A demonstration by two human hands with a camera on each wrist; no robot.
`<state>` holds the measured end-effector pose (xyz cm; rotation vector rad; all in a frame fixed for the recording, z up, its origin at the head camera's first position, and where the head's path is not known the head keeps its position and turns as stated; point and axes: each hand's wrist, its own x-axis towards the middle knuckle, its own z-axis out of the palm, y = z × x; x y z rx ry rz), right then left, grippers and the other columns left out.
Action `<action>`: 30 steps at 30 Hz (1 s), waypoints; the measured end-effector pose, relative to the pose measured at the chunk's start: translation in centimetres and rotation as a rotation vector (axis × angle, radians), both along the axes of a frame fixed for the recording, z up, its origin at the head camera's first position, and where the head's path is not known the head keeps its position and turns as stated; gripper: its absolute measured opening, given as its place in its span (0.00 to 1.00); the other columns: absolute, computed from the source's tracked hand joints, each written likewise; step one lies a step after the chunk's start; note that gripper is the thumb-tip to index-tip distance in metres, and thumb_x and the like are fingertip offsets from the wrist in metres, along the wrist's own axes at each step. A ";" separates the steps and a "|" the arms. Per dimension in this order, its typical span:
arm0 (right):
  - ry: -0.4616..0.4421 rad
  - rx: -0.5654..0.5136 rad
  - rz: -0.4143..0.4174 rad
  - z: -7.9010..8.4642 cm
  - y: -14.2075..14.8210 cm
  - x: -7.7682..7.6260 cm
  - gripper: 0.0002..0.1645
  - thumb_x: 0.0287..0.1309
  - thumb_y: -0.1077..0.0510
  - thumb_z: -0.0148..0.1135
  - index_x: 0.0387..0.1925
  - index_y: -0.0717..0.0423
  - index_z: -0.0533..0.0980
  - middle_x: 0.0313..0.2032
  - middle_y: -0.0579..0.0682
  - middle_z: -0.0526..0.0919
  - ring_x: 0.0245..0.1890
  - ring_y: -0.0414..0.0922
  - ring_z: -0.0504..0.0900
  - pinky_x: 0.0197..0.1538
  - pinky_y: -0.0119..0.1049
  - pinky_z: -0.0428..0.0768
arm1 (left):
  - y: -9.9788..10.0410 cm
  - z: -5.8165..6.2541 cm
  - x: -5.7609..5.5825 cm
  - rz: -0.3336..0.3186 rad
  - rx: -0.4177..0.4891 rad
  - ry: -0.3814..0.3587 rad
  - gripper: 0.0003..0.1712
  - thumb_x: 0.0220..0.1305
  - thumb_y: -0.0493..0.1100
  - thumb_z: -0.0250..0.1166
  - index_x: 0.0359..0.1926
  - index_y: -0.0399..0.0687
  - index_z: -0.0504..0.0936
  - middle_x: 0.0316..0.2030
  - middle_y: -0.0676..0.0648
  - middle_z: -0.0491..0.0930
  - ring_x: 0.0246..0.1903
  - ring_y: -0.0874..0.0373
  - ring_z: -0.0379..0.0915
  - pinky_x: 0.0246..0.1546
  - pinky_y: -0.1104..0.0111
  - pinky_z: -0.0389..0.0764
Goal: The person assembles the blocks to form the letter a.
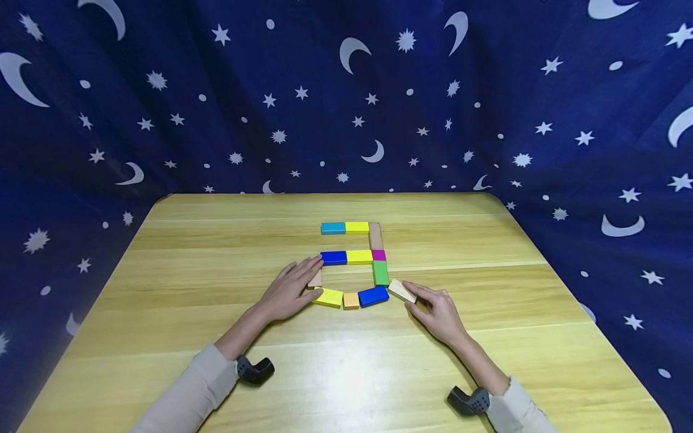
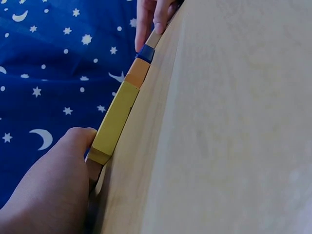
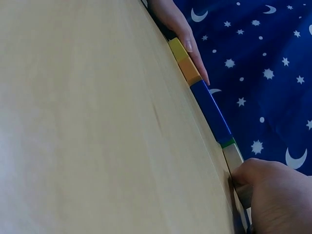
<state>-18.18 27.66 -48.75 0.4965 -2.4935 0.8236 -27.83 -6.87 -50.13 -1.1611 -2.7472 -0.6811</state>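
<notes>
Coloured blocks lie flat on the wooden table in a figure with three rows joined at the right. My right hand point(image 1: 440, 314) pinches a pale wooden block point(image 1: 402, 291) between thumb and fingers, beside the lower right corner. Close to it lie a blue block point(image 1: 373, 296) and a green block point(image 1: 381, 273). My left hand point(image 1: 290, 291) rests with extended fingers at the figure's left side. Its thumb touches a yellow block point(image 1: 328, 297), and its fingertips reach a dark blue block point(image 1: 333, 258). Partly under this hand is a pinkish wooden block point(image 1: 316, 279). An orange block point(image 1: 351, 300) sits between yellow and blue.
Further up are a light blue block point(image 1: 332, 228), a yellow block in the top row, a pinkish upright block point(image 1: 376, 236) and a magenta block point(image 1: 379, 255). A dark blue curtain point(image 1: 325, 108) with moons and stars stands behind the table point(image 1: 216, 240).
</notes>
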 end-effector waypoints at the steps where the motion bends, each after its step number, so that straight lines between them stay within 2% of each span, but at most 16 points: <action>1: -0.002 -0.001 0.001 0.0 0.0 0.0 0.25 0.46 0.63 0.69 0.51 0.56 0.79 0.45 0.53 0.82 0.15 0.30 0.55 0.29 0.32 0.58 | 0.0 0.0 0.0 0.000 -0.001 0.003 0.39 0.67 0.65 0.42 0.71 0.49 0.50 0.71 0.52 0.46 0.68 0.53 0.43 0.66 0.55 0.42; 8: -0.021 -0.013 -0.002 -0.1 0.1 0.0 0.25 0.46 0.62 0.69 0.50 0.56 0.79 0.46 0.52 0.82 0.15 0.31 0.53 0.29 0.32 0.58 | 0.0 0.0 0.0 0.000 -0.002 0.001 0.40 0.67 0.66 0.40 0.71 0.49 0.50 0.71 0.52 0.47 0.69 0.54 0.42 0.66 0.56 0.42; 19: -0.020 -0.009 0.005 0.1 0.2 -0.1 0.25 0.46 0.62 0.69 0.51 0.56 0.78 0.45 0.53 0.82 0.14 0.30 0.57 0.27 0.31 0.57 | 0.0 0.1 0.1 0.004 -0.010 0.001 0.40 0.67 0.66 0.40 0.72 0.50 0.49 0.71 0.52 0.46 0.69 0.54 0.41 0.66 0.55 0.42; 30: -0.032 -0.019 -0.009 0.0 0.2 0.0 0.26 0.44 0.62 0.71 0.50 0.56 0.79 0.44 0.52 0.83 0.14 0.30 0.56 0.26 0.31 0.57 | 0.0 0.2 0.1 0.008 0.021 -0.020 0.40 0.68 0.64 0.41 0.72 0.47 0.47 0.71 0.51 0.45 0.69 0.55 0.41 0.66 0.55 0.42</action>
